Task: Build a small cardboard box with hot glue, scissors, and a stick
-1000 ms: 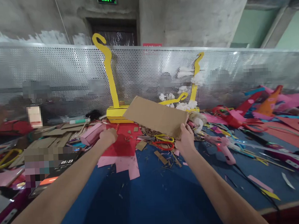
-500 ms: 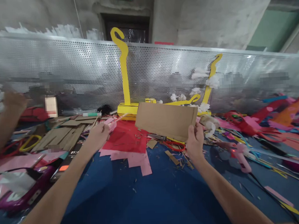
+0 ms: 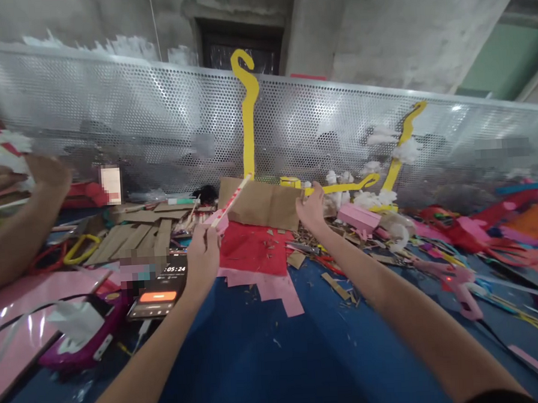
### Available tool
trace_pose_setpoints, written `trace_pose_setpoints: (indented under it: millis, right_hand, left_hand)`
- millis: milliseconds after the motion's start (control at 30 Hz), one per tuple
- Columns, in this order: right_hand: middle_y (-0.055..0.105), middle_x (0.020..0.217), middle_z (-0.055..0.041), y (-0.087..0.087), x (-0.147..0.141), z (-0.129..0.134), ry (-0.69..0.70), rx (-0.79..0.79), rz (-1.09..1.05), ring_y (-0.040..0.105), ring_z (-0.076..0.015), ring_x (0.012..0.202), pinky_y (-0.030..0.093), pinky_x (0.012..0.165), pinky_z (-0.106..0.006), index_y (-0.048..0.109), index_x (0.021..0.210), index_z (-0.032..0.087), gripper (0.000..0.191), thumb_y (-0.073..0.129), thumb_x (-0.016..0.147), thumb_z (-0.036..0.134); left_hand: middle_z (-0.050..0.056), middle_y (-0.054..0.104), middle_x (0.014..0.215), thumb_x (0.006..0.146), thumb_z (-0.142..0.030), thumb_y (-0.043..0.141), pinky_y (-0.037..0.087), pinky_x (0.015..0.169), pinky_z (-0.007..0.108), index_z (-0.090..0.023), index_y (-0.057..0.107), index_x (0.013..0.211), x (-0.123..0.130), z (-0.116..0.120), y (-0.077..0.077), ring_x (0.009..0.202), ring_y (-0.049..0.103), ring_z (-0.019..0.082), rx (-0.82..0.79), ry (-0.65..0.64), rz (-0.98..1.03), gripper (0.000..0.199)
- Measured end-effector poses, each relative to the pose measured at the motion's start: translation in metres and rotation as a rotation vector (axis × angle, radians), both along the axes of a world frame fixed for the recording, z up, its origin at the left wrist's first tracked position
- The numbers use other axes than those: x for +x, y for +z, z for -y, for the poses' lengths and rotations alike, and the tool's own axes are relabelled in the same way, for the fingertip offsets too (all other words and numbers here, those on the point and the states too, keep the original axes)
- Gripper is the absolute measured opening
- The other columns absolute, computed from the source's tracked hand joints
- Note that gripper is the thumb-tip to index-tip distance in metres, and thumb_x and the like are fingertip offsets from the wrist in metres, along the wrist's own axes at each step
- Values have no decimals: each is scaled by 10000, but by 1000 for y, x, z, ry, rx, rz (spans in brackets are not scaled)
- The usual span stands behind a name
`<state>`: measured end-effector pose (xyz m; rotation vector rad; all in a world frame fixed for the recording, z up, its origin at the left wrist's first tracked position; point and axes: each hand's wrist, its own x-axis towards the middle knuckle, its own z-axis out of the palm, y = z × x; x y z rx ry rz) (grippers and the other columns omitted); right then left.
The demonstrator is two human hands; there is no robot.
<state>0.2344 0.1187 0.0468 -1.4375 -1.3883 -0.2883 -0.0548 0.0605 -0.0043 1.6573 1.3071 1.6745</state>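
Note:
My left hand [image 3: 204,253] is closed on a thin white stick with red marks [image 3: 233,198], which points up and to the right. A bit of pink shows beside its lower end. The stick's upper part crosses in front of a flat brown cardboard piece [image 3: 269,206]. At that cardboard's right edge, the fingers of my right hand [image 3: 312,210] are closed on it. Behind it rises a tall yellow hook-topped shape [image 3: 247,118], whose base is hidden. Below the cardboard lies a red sheet [image 3: 249,250] over pink paper [image 3: 294,296], with small brown scraps on top.
A lit phone [image 3: 160,285] and a purple tissue holder [image 3: 87,337] are at left, near another person's arm [image 3: 22,232]. Cardboard strips [image 3: 131,242] lie behind the phone. At right are a pink box [image 3: 359,218] and a pink glue gun [image 3: 458,288]; a perforated metal panel [image 3: 156,123] stands behind.
My right hand has moved left and away from me with the cardboard, which now hides the yellow base. The pink box has come into sight. The striped stick points more steeply upward.

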Motion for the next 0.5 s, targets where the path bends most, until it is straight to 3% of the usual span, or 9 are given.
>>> trace_pose_setpoints:
  millis: [100, 133, 167, 200, 267, 333, 400, 500]
  right_hand:
    - [293, 1638, -204, 17, 0, 24, 33, -23, 220, 228, -341, 1524, 201, 1221, -569, 235, 1565, 133, 757, 564, 899, 278]
    - [300, 1658, -142, 21, 0, 37, 90, -47, 352, 217, -306, 1538, 196, 1237, -517, 266, 1571, 198, 752, 597, 900, 278]
    - [286, 1670, -145, 25, -1, 50, 139, -83, 618, 191, -312, 1550, 180, 1236, -527, 243, 1591, 196, 722, 562, 948, 281]
    - [308, 1665, -144, 26, -3, 64, 179, -103, 831, 194, -315, 1550, 164, 1229, -547, 254, 1593, 206, 668, 522, 984, 262]
    - [464, 1572, -148, 26, -4, 89, 272, -218, 1090, 336, -308, 1488, 209, 1199, -544, 326, 1568, 218, 546, 436, 1034, 205]
    - [673, 1312, -133, 21, 0, 111, 328, -394, 1155, 561, -282, 1280, 352, 1102, -466, 470, 1477, 215, 459, 396, 1032, 129]
    - [748, 1057, -107, 16, 16, 132, 297, -472, 1122, 668, -265, 1047, 459, 917, -376, 599, 1328, 204, 380, 441, 997, 102]
    - [751, 1051, -123, 11, 56, 165, 159, -512, 974, 702, -254, 933, 469, 724, -304, 569, 1350, 181, 383, 435, 995, 129]
  left_hand:
    - [-3, 582, 763, 996, -307, 458, 393, 697, 300, -212, 575, 856, 1, 0, -1, 728, 540, 182, 20, -50, -110, 206]
    - [-6, 580, 761, 997, -303, 459, 391, 691, 298, -212, 579, 858, 3, 1, -1, 722, 537, 180, 26, -92, -147, 205]
    - [-14, 568, 742, 1002, -300, 455, 390, 675, 292, -214, 575, 847, 6, 3, -1, 703, 530, 175, 31, -145, -185, 214]
    - [-23, 550, 717, 1010, -303, 443, 389, 655, 284, -217, 564, 829, 9, 6, -1, 682, 521, 169, 37, -204, -223, 234]
    - [-32, 528, 684, 1035, -329, 408, 394, 623, 268, -220, 542, 799, 14, 15, -1, 654, 515, 160, 53, -317, -300, 292]
    - [-27, 555, 696, 1060, -360, 361, 418, 613, 259, -219, 558, 827, 19, 26, -1, 657, 540, 158, 74, -402, -381, 337]
    - [-8, 628, 771, 1080, -359, 311, 466, 644, 263, -216, 600, 987, 26, 34, -1, 704, 598, 165, 101, -453, -466, 336]
    - [55, 721, 1045, 1082, -294, 311, 533, 804, 313, -223, 568, 1251, 48, 40, 0, 925, 677, 192, 168, -499, -623, 317]
